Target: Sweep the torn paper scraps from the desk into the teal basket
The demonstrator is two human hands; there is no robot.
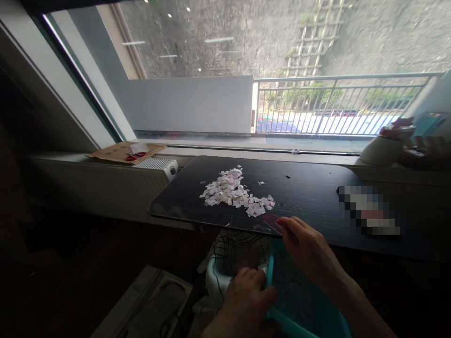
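Note:
A heap of small white paper pieces (229,188), a few marked with red, lies on the dark table (303,197). At the table's front edge, my right hand (310,241) is closed, its fingers pinching a thin, see-through pinkish piece (271,220) whose exact kind I cannot make out. Below the table edge, a teal plastic bin (282,317) rests close to me, its dim inside showing pale bits. My left hand (246,295) is closed around the bin's left rim, thumb over the edge.
Red-handled scissors (136,156) lie on brown paper (116,152) above the radiator (158,164). A pixelated object (368,210) is at the table's right. A white rounded container (378,149) stands by the window. A box (155,300) sits on the floor at lower left.

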